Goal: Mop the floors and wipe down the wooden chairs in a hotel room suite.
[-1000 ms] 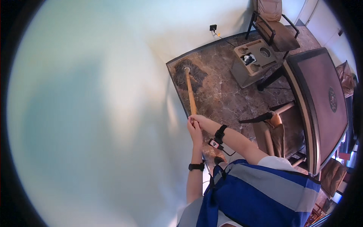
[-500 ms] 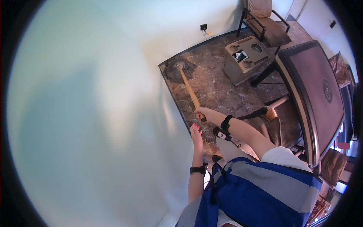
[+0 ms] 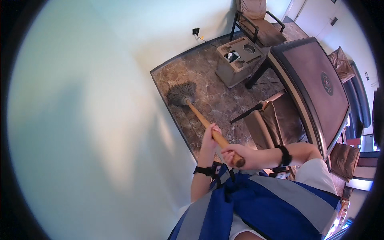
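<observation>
A string mop with a wooden handle point(image 3: 200, 117) slants from the floor up toward my body. Its grey mop head point(image 3: 181, 93) lies on the brown marbled floor, close to the wall's dark skirting. My left hand point(image 3: 209, 135) is wrapped round the shaft partway down. Nearer to me, my right hand point(image 3: 239, 155) grips the handle close to its blunt top end. Both hands are closed, and each wrist wears a black strap.
A pale wall point(image 3: 100, 120) fills the left side. Ahead stands a grey-brown box-shaped side unit point(image 3: 236, 66) beside a brown armchair point(image 3: 262, 30). To the right are a large brown-topped table point(image 3: 312, 72) and a cushioned chair point(image 3: 276, 122). A socket point(image 3: 195, 31) with a cable sits low on the wall.
The mop head has come nearer to me, away from the far corner. My left hand, open and apart before, has closed on the shaft. My right hand has drawn back toward my body.
</observation>
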Action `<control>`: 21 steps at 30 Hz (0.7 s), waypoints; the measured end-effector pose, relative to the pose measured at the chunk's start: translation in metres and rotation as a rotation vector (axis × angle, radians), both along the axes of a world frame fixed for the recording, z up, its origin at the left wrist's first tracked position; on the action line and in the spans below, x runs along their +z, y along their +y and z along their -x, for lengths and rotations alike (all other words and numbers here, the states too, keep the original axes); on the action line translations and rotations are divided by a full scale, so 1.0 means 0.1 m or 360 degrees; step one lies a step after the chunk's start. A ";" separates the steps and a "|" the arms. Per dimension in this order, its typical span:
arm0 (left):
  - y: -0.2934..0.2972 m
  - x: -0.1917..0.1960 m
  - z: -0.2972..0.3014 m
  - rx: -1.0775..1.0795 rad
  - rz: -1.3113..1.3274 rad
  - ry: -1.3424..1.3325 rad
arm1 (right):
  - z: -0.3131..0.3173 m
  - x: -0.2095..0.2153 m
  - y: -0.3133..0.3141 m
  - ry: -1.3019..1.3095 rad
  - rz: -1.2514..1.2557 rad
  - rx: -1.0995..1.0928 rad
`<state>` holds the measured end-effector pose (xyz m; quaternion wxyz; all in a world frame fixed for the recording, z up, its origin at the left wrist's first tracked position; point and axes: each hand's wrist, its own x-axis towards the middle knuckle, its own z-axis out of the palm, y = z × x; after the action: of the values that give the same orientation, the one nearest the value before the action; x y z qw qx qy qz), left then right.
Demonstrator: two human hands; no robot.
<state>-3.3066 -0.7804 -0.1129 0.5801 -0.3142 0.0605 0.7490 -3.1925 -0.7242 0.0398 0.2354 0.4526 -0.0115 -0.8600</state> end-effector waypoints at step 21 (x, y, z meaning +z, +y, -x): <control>1.54 -0.48 2.15 -0.0008 -0.0100 -0.0004 | 2.31 -0.96 1.22 -0.0073 -0.0631 -0.0151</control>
<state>-3.5218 -0.6262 -0.1606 0.5917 -0.2967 0.0370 0.7487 -3.4239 -0.6017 -0.0562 0.1005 0.5083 0.1315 -0.8451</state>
